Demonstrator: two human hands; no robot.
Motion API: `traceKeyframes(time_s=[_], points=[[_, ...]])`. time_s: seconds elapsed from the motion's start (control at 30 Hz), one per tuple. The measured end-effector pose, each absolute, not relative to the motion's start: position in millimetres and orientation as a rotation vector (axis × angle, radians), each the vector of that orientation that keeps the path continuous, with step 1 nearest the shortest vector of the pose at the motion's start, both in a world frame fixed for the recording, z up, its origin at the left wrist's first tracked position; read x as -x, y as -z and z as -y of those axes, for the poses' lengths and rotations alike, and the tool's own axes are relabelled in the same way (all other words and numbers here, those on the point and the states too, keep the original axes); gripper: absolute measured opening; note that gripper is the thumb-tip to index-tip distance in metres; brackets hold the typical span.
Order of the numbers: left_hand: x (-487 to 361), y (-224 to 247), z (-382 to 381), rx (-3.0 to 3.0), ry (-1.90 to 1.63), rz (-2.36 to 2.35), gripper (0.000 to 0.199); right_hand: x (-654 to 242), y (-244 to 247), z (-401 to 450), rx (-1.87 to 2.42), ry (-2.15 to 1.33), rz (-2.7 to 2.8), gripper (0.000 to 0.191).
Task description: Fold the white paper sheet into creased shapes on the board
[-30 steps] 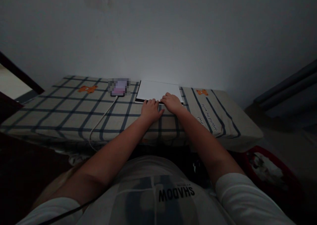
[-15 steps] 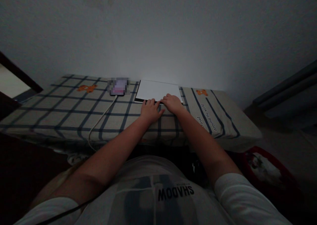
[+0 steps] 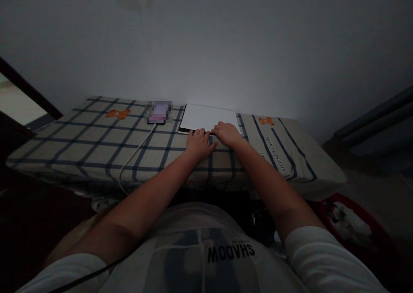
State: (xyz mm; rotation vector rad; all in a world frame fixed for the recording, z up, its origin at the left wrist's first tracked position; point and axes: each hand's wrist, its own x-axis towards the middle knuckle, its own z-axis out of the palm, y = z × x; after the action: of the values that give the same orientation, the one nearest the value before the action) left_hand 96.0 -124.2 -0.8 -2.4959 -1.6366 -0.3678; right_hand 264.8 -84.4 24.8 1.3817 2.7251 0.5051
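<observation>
A flat white rectangular sheet with a dark strip along its left and front edges lies on the tablecloth, close to the wall. My left hand rests palm down at its front edge, fingers stretched forward and thumb held apart. Just to the right, my right hand lies over the sheet's front right part. Its fingers are bent and close together at the edge, seemingly pinching it; the thumb is mostly hidden. The two hands are near each other with a small gap between them.
A phone, partly pixelated, lies left of the sheet, with a pale cable running off the front edge. The checked tablecloth covers a narrow table against the wall. A red basin stands low at the right.
The view has shifted a little, so everything sits slightly farther right. Both hands keep nearly the same place on the sheet's front edge, with only slight finger movement.
</observation>
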Motion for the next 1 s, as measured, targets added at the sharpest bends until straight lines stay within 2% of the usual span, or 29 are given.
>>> traceKeyframes(time_s=[0.5,1.0], points=[[-96.8,3.2,123.2,2.497,0.386,1.644,0.061,-295.9,-27.5,94.2,-1.526,-0.457,-2.664,0.029],[-97.9,7.1,116.6,2.662,0.34,1.479,0.057,-283.7,-18.8,92.8,-1.548,-0.482,-2.689,0.034]])
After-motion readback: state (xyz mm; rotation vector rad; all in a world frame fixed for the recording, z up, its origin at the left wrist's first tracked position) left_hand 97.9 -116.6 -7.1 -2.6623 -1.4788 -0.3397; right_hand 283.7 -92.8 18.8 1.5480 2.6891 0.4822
